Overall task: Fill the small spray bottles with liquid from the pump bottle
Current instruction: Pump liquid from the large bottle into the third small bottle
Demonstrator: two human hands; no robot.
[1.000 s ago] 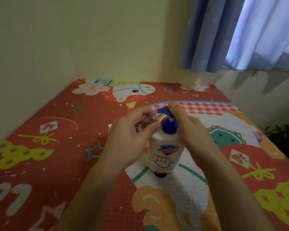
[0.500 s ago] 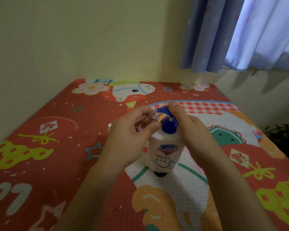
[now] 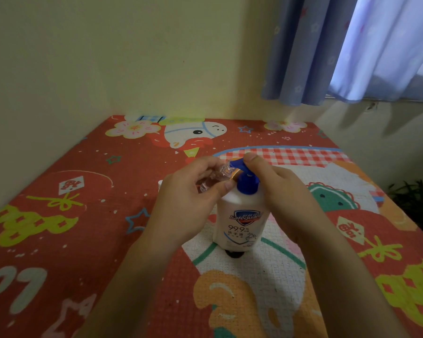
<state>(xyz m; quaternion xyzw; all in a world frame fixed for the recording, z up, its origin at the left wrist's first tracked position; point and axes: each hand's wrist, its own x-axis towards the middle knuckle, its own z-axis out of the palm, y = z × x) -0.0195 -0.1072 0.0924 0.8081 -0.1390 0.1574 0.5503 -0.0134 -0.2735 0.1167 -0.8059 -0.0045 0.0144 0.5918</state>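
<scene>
A white pump bottle (image 3: 241,223) with a blue pump head (image 3: 244,178) stands upright in the middle of the mat. My left hand (image 3: 188,206) holds a small clear spray bottle (image 3: 216,176) tilted, its open mouth up against the blue nozzle. My right hand (image 3: 283,191) wraps the pump's right side, with the thumb on top of the pump head. A small white object (image 3: 160,184) peeks out behind my left hand; most of it is hidden.
A colourful red cartoon mat (image 3: 71,228) covers the surface. Yellow walls (image 3: 108,57) close it in at the back and left. Blue curtains (image 3: 340,45) hang at the upper right, and a dark plant (image 3: 418,201) sits off the right edge.
The pump head sits slightly higher than one second ago. Both hands and the small bottle stay in the same place.
</scene>
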